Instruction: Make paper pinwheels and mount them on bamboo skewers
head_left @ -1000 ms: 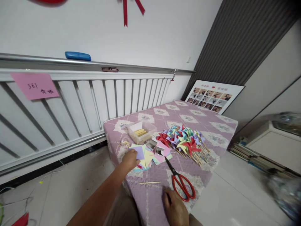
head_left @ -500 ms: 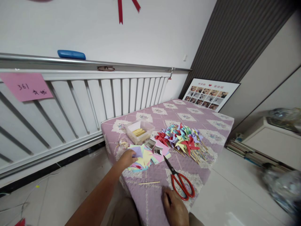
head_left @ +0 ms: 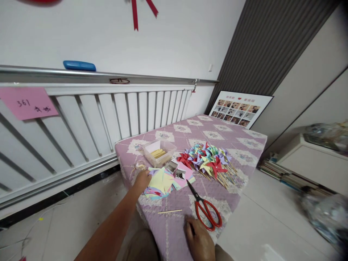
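Observation:
My left hand [head_left: 143, 182] is at the left edge of a loose stack of coloured paper sheets [head_left: 160, 180], fingers closed on a sheet's edge; pale yellow shows on top. My right hand [head_left: 199, 237] rests curled on the tablecloth near the front, with nothing visible in it. Beside it lie large scissors [head_left: 208, 212] with red handles, blades pointing away. A single thin wooden stick [head_left: 170, 211] lies between the hands. Behind the papers, a small open box [head_left: 179, 174] holds small dark metallic pieces. A clear plastic tub [head_left: 160, 150] contains several wooden sticks.
Finished paper pinwheels [head_left: 206, 159] on sticks are heaped at the middle right of the patterned cloth [head_left: 185, 197]. A small round container [head_left: 140, 165] stands near the left edge. The white radiator [head_left: 130, 112] runs along the wall; a photo board [head_left: 239, 108] leans at the far end.
My left hand has drawn slightly left along the stack. The lavender sheet under its fingers no longer shows on top; pale yellow does. My right hand stays on the cloth. The view has shifted slightly.

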`<control>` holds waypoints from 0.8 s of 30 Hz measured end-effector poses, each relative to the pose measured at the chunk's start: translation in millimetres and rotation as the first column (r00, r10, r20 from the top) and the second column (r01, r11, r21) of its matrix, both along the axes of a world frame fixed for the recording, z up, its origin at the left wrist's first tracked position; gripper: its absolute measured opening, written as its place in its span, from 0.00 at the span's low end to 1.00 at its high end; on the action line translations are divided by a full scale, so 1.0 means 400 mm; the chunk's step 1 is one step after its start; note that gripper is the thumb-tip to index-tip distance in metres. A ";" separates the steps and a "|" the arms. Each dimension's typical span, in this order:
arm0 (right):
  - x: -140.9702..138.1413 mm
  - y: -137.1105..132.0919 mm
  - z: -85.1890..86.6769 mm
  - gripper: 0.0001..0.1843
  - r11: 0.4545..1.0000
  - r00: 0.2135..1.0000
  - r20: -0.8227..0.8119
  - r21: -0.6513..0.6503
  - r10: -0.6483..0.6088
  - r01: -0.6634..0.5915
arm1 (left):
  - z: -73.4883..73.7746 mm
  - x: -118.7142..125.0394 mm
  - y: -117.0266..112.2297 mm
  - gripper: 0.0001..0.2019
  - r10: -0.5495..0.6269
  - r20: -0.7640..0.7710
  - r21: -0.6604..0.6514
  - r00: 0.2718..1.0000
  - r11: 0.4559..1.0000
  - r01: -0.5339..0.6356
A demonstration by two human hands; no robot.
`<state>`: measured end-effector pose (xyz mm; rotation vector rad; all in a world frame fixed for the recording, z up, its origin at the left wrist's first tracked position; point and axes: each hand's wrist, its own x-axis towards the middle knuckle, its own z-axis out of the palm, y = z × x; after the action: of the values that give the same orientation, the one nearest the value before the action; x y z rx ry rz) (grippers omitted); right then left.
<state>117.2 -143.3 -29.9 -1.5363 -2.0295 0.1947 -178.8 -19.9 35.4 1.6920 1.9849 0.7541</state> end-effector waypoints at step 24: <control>-0.034 -0.186 0.145 0.25 0.680 -0.018 -0.797 -0.504 -0.604 -0.533 | -0.035 0.311 -0.508 0.23 -0.282 0.063 0.426 0.957 0.875 0.230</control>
<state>103.6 -217.7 28.3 -1.0214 -0.4504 1.8214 -54.3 -222.9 21.4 2.0376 1.5448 1.2125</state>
